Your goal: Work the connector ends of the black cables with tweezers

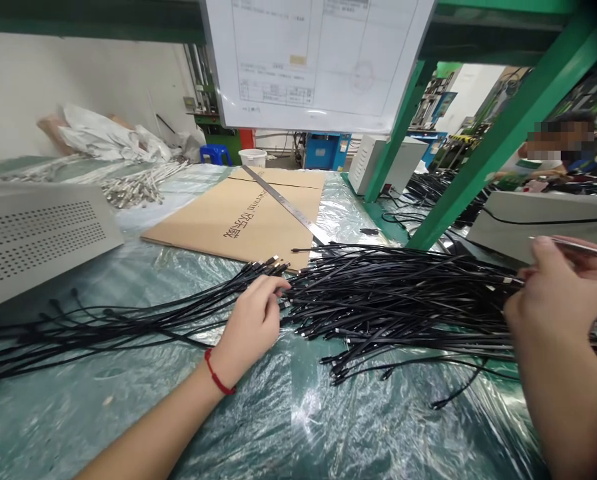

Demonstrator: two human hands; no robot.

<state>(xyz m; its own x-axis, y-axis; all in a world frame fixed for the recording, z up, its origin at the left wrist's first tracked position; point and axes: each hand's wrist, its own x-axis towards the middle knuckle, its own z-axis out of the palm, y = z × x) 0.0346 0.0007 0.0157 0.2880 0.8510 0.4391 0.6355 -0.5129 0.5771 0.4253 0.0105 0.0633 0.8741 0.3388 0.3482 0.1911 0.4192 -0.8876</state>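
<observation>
My left hand [256, 313], with a red cord bracelet at its wrist, is over the gap between two groups of black cables. Its fingers are curled, with the fingertips at the left ends of the large cable pile [403, 293]; what they pinch, if anything, is hidden. The smaller bundle of black cables [143, 323] stretches left from beside this hand. At the right, my right hand [558, 287] is closed around a slim metallic tool [578, 247], its kind unclear. That hand is above the right end of the large pile.
A cardboard sheet [203, 220] lies behind the cables, with a steel ruler [283, 203] across it. Perforated metal box [43, 233] stands left. Green posts [508, 127] and a hanging document board [308, 100] frame the bench. Light-coloured cables [133, 187] lie behind; another person [558, 147] sits right.
</observation>
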